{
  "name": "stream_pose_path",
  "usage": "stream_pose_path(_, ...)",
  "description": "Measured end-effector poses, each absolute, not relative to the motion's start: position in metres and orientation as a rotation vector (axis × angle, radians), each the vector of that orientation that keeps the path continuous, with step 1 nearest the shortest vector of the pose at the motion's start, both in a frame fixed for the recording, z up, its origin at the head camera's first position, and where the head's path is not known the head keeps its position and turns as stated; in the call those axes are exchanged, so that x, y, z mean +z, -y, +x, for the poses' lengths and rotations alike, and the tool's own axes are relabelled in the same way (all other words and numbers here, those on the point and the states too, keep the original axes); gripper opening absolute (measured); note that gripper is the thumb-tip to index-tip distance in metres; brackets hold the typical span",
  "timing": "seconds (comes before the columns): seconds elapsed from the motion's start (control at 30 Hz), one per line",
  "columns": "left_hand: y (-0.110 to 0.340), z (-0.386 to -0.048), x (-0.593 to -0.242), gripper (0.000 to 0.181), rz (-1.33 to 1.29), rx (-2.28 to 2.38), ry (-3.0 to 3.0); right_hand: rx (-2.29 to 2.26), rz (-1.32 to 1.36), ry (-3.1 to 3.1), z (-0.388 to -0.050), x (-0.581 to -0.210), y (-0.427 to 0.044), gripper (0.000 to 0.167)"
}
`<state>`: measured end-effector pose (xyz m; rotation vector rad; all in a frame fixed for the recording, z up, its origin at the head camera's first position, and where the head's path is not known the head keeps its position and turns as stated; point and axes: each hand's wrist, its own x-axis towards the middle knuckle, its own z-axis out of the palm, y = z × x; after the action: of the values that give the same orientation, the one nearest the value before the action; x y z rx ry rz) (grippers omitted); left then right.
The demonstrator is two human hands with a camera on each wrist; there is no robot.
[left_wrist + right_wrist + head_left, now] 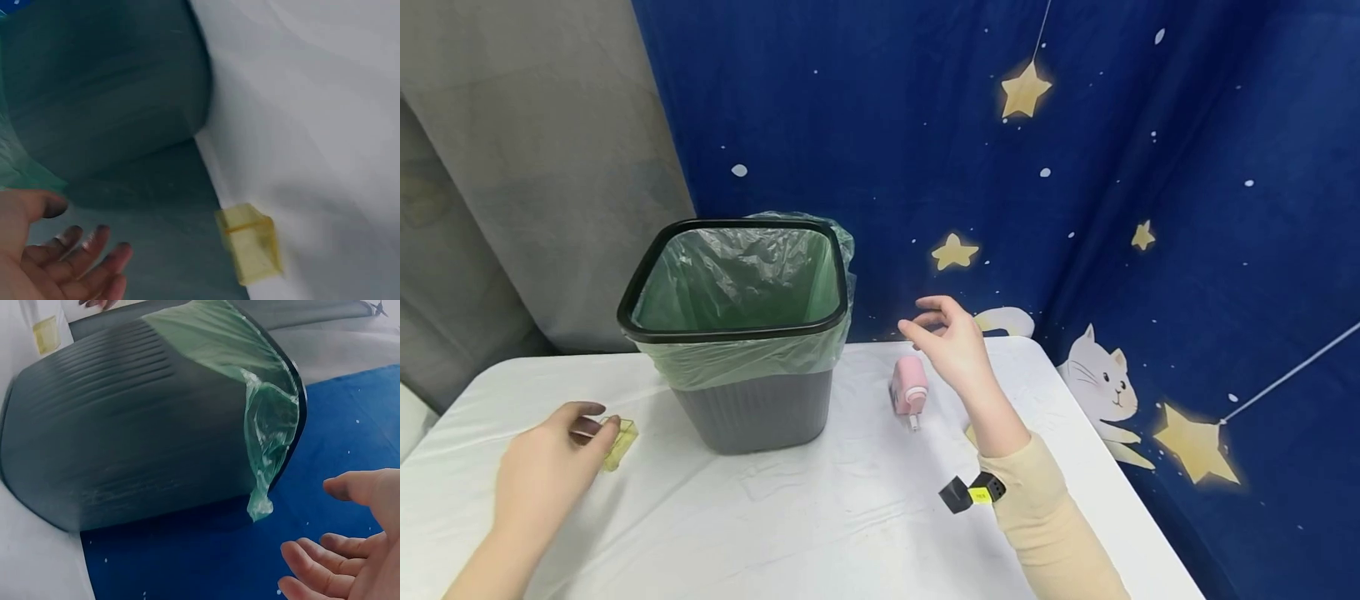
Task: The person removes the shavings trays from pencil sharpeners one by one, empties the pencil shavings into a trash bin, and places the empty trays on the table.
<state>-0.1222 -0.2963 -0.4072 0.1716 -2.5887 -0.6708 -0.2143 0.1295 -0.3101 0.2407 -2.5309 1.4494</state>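
A grey bin [752, 417] with a black rim and a green plastic liner [737, 283] stands on the white table. My left hand [550, 467] hovers left of the bin, fingers loosely bent and holding nothing. Close to its fingertips in the head view is a small see-through yellow box [253, 244], which the left wrist view shows apart from the hand. My right hand [952, 346] is raised to the right of the bin, thumb and fingers apart. A small pink bottle [910, 385] with a white neck and clear tip is on the table just left of that hand.
Part of a yellow thing [972, 435] shows from behind my right forearm. The liner's knotted corner [261, 503] hangs outside the bin. Behind the table are a blue star-patterned curtain [865, 108] and a grey curtain [542, 125].
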Motion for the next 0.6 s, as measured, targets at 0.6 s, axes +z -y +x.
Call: stream_pose_path(0.6,0.235,-0.106,-0.389,0.006,-0.055,-0.856,2.209,1.233,0.038,2.590,-0.213,-0.357,-0.140,0.052)
